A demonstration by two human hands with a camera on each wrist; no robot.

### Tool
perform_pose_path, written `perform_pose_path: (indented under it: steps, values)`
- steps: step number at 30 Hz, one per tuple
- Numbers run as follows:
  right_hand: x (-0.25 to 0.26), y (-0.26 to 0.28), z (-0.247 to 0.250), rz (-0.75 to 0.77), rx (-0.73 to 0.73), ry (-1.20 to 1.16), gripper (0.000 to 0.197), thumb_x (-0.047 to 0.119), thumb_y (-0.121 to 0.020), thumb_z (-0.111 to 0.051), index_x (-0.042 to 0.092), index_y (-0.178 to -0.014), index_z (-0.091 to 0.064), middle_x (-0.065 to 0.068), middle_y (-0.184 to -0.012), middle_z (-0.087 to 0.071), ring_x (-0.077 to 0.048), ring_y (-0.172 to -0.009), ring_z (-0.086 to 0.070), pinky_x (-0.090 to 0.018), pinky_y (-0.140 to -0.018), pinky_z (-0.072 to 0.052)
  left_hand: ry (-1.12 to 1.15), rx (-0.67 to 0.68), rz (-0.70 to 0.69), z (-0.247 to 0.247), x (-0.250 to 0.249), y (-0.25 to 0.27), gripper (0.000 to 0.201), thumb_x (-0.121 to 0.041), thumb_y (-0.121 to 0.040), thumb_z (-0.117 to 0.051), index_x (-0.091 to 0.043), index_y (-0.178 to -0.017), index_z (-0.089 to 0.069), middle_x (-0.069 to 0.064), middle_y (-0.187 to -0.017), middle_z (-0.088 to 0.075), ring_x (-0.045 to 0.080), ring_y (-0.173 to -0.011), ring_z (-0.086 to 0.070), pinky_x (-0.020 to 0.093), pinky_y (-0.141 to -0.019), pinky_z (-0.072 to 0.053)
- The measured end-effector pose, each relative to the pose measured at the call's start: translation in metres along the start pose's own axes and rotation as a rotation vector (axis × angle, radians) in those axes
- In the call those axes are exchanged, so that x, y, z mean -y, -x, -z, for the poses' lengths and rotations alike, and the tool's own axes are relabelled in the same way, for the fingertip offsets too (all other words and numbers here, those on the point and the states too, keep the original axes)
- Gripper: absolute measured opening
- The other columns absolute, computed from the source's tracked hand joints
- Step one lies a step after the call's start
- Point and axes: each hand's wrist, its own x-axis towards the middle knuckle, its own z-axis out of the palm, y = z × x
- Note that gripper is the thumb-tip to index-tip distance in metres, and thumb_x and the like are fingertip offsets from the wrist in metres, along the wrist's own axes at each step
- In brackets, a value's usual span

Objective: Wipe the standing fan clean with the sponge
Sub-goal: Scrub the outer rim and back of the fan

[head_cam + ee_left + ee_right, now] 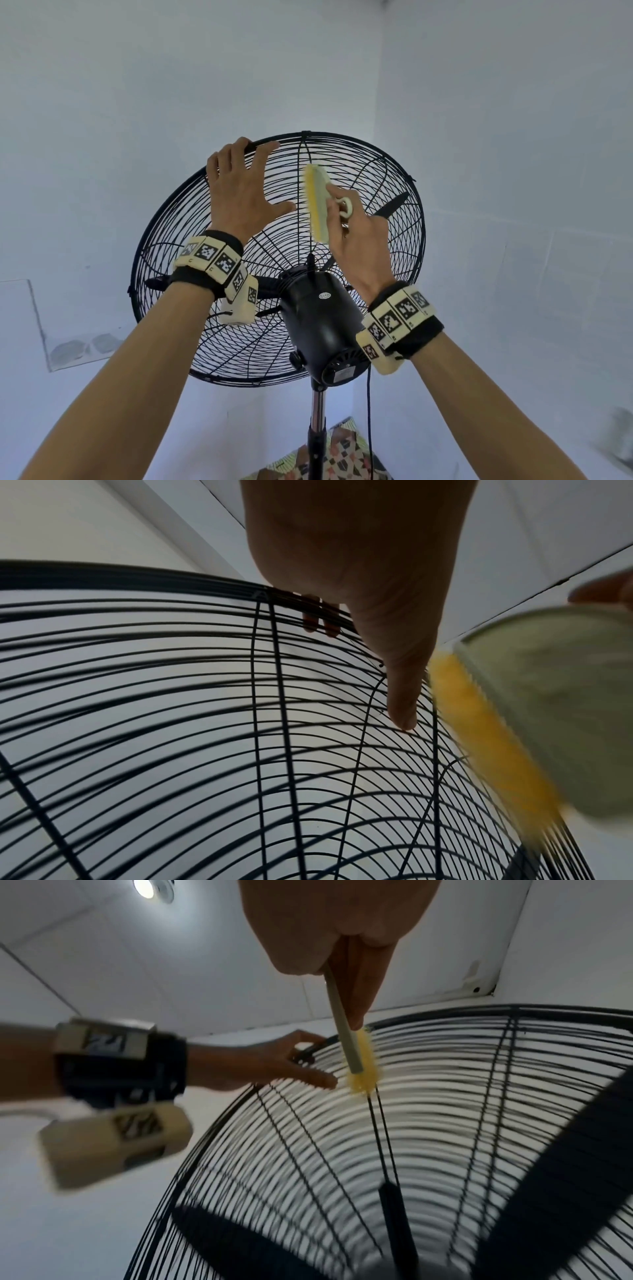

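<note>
The standing fan (279,260) is seen from behind, its round black wire guard (164,236) tilted toward the wall, the motor housing (320,318) on top of the pole (318,414). The left hand (239,192) lies on the upper left of the guard, the fingers curled over its rim and the thumb spread on the wires. The right hand (359,240) pinches the sponge (317,202) (a flat pale pad with a yellow soft face) and presses the yellow side against the wires near the top center. The guard looks thin and springy, so I think it bends under pressure; the rim is the stiffest place to hold. The sponge seems light and soft, best gripped by its firm back.
</note>
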Motion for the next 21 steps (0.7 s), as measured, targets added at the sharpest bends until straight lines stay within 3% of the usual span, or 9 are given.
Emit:
perform_pose_path:
  steps: [2, 4, 7, 9, 11, 14, 18, 21]
  values:
    - [-0.005, 0.026, -0.005, 0.007, 0.058, 0.055, 0.028, 0.022, -0.107, -0.046, 0.005, -0.122, -0.063, 0.002, -0.059, -0.058, -0.013, -0.038, -0.047, -0.028, -0.035, -0.037, -0.003, 0.019, 0.013, 0.002, 0.003, 0.000, 0.103, -0.069, -0.066, -0.083, -0.031, -0.151, -0.039, 0.016, -0.151, -0.041, 0.040, -0.139, -0.038, 0.059, -0.117, -0.028]
    - [-0.008, 0.039, -0.004, -0.026, 0.071, 0.085, 0.024, 0.019, -0.107, -0.049, 0.005, -0.118, -0.064, 0.002, -0.056, -0.056, -0.010, -0.036, -0.041, -0.023, -0.036, -0.029, -0.006, 0.026, 0.008, 0.003, 0.003, 0.001, 0.103, -0.071, -0.067, -0.082, -0.032, -0.152, -0.038, 0.015, -0.152, -0.041, 0.039, -0.140, -0.038, 0.059, -0.117, -0.027]
    - [-0.004, 0.026, 0.002, -0.055, -0.003, -0.003, 0.024, 0.017, -0.108, -0.050, 0.001, -0.120, -0.063, -0.003, -0.072, -0.069, -0.002, -0.045, -0.054, -0.010, -0.036, -0.037, -0.004, 0.015, -0.007, 0.002, -0.001, 0.001, 0.103, -0.072, -0.067, -0.080, -0.033, -0.152, -0.037, 0.015, -0.152, -0.041, 0.039, -0.140, -0.038, 0.058, -0.118, -0.027]
    - [0.002, 0.018, 0.002, -0.058, -0.062, -0.021, 0.023, 0.015, -0.107, -0.051, -0.001, -0.120, -0.063, -0.002, -0.076, -0.069, -0.002, -0.049, -0.056, -0.006, -0.039, -0.038, 0.001, 0.016, -0.006, 0.002, -0.004, 0.001, 0.103, -0.072, -0.067, -0.080, -0.033, -0.152, -0.038, 0.015, -0.152, -0.040, 0.039, -0.141, -0.037, 0.058, -0.118, -0.026]
    - [0.004, 0.023, -0.005, -0.056, -0.037, -0.002, 0.024, 0.016, -0.108, -0.051, -0.001, -0.120, -0.062, 0.000, -0.071, -0.067, -0.006, -0.045, -0.056, -0.012, -0.036, -0.037, -0.001, 0.019, 0.003, 0.002, -0.003, 0.001, 0.102, -0.071, -0.067, -0.081, -0.031, -0.152, -0.039, 0.016, -0.153, -0.040, 0.040, -0.141, -0.037, 0.058, -0.118, -0.026]
    - [-0.003, 0.048, -0.016, -0.088, 0.080, 0.091, 0.027, 0.019, -0.107, -0.047, -0.002, -0.118, -0.061, 0.000, -0.056, -0.056, -0.013, -0.038, -0.047, -0.023, -0.035, -0.026, -0.018, 0.026, 0.007, 0.003, 0.003, 0.001, 0.104, -0.074, -0.068, -0.079, -0.031, -0.152, -0.038, 0.018, -0.152, -0.041, 0.041, -0.141, -0.038, 0.058, -0.118, -0.026]
    - [-0.007, 0.043, -0.013, -0.165, 0.085, 0.134, 0.035, 0.031, -0.108, -0.040, 0.005, -0.117, -0.061, -0.004, -0.059, -0.062, -0.019, -0.044, -0.055, -0.042, -0.041, -0.043, -0.028, 0.022, -0.009, 0.004, 0.002, 0.002, 0.104, -0.078, -0.069, -0.076, -0.031, -0.153, -0.037, 0.017, -0.153, -0.040, 0.040, -0.141, -0.037, 0.057, -0.118, -0.026]
    - [0.001, 0.030, -0.009, -0.143, 0.001, 0.090, 0.030, 0.029, -0.109, -0.043, 0.005, -0.114, -0.060, -0.006, -0.064, -0.066, -0.018, -0.046, -0.060, -0.037, -0.040, -0.046, -0.022, 0.005, -0.017, 0.003, -0.002, 0.002, 0.102, -0.077, -0.069, -0.076, -0.032, -0.152, -0.038, 0.016, -0.152, -0.041, 0.040, -0.140, -0.038, 0.057, -0.117, -0.027]
